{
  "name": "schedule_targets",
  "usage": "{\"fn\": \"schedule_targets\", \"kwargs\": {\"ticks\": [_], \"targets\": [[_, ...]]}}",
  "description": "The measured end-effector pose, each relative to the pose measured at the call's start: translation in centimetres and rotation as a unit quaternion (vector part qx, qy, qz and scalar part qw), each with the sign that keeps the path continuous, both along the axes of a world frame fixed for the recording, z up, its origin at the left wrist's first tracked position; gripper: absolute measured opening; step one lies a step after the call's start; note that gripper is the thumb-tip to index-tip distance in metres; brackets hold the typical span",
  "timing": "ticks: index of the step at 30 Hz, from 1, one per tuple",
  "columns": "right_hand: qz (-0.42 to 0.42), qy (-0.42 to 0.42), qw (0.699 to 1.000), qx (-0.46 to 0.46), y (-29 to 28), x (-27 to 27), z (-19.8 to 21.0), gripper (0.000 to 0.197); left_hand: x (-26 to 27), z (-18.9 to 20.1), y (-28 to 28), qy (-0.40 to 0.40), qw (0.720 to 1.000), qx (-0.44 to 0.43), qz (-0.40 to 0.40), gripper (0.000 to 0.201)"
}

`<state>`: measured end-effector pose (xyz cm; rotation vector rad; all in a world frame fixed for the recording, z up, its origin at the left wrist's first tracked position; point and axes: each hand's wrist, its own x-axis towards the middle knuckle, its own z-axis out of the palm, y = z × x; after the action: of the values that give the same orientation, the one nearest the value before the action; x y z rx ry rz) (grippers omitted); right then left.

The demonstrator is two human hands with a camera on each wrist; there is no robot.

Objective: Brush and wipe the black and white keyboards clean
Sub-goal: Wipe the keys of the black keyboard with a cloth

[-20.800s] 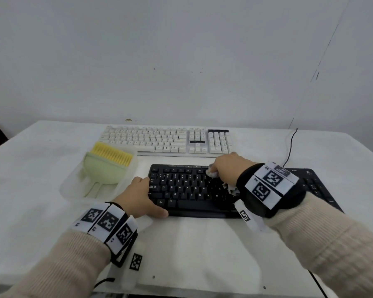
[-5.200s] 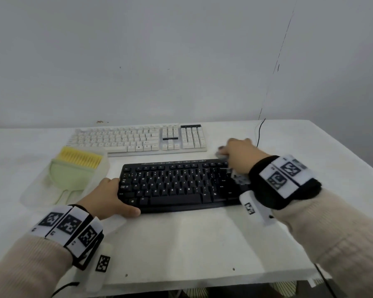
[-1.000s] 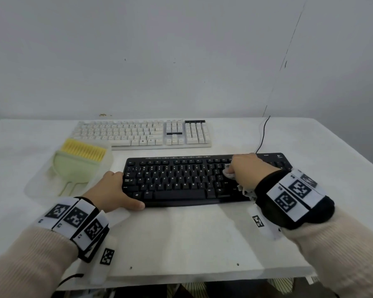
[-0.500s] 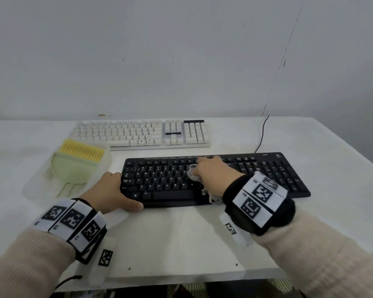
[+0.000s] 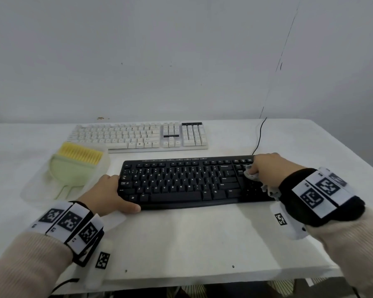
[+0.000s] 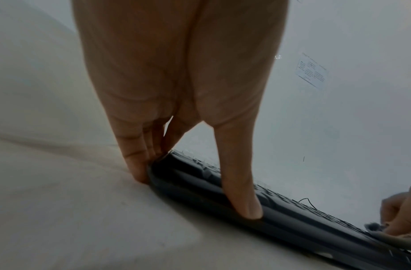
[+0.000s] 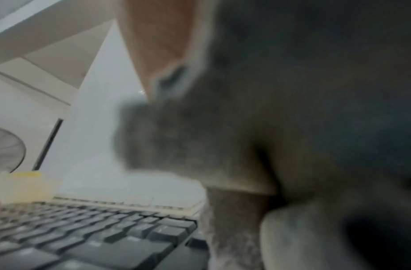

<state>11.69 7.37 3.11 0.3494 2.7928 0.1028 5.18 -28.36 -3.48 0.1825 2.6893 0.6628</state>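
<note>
I am seeing my right hand, bunched around the cloth, sweeping from mid-board back to the right end of the black keyboard, so wiping is continuing, while my left hand is gripping its left corner and the white keyboard is waiting behind.

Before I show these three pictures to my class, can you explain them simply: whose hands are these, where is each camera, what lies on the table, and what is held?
No machine here: a person works with bare hands, wearing cameras on the head and on each wrist. The head view looks down at a white table. The left hand grips the near left corner of the black keyboard; the left wrist view shows this close up. The right hand holds a pale cloth on its right-hand keys; the right wrist view is mostly blurred cloth. Behind lies a white keyboard, beside it a yellow-bristled brush in a clear tray.
</note>
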Motion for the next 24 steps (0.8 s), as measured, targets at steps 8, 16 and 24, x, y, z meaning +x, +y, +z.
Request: {"fn": "schedule_targets", "kwargs": {"ticks": [8,16,24], "targets": [[0.108,0.080,0.987,-0.083,0.9,-0.1,-2.4,0.025,-0.1,0.1,0.2,-0.001,1.000,-0.011,-0.006,0.095],[-0.022,0.045,0.999,-0.006,4.3,0.8,-2.2,0.028,-0.8,-0.6,-0.4,-0.001,1.000,-0.011,-0.015,0.091],[-0.087,0.048,0.995,0.029,7.0,0.9,-1.1,0.032,-0.7,-0.5,-0.1,0.001,1.000,-0.006,-0.016,0.091]]}}
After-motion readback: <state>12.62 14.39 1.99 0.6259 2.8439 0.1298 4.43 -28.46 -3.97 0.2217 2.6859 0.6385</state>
